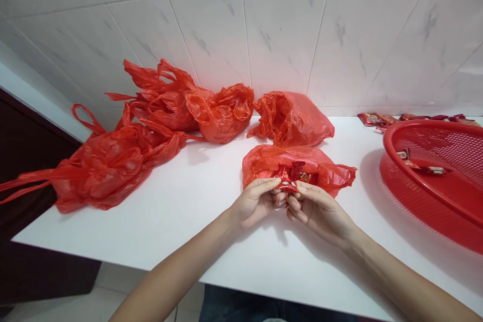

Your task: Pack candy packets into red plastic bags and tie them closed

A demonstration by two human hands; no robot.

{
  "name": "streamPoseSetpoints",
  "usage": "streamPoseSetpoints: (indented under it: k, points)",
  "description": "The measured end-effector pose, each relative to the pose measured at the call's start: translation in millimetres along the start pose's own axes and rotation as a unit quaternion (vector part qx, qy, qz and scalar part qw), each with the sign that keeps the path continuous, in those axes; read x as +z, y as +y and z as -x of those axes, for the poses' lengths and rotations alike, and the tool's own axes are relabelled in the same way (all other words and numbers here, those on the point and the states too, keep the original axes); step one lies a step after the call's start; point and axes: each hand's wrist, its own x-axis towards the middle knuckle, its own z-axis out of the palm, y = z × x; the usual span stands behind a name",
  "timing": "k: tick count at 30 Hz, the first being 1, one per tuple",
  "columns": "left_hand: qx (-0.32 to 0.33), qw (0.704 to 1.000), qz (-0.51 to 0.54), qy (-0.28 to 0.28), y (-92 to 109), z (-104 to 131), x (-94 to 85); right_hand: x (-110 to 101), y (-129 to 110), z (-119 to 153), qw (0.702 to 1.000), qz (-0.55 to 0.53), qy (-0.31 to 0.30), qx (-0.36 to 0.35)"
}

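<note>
Both hands meet in front of me over the white table. My left hand (260, 201) and my right hand (315, 206) pinch a small shiny red packet (287, 185) between thumbs and fingers, one at each end. Just behind them lies an open red plastic bag (256, 161) with its mouth towards me. Several red wrapped packets (298, 168) show at the mouth of this bag, partly hidden by the held one. The fingertips under the packet are partly covered by it.
Filled red plastic bags (113, 166) stand along the left and back of the white table (177, 231), one more (298, 115) behind the open bag. A red mesh basket (392, 201) with a few packets stands at right. More packets (372, 119) lie by the tiled wall.
</note>
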Motion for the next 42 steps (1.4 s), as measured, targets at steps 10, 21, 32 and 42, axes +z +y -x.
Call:
streamPoseSetpoints:
  k: [10,21,32,42]
  points:
    - [0.022,0.999,-0.037,0.026,0,0,1.9,1,-1,-2,0.999,0.035,0.035,-0.017]
    - [0.199,0.93,-0.303,0.065,7,8,3.8,-8,4,4,0.961,0.227,0.055,-0.15]
    - [0.282,0.901,-0.327,0.028,8,11,1.8,-5,1,8,0.952,0.252,0.043,-0.17]
    - [0.3,0.892,-0.336,0.021,5,10,-3.3,-1,-2,7,0.945,0.262,0.048,-0.19]
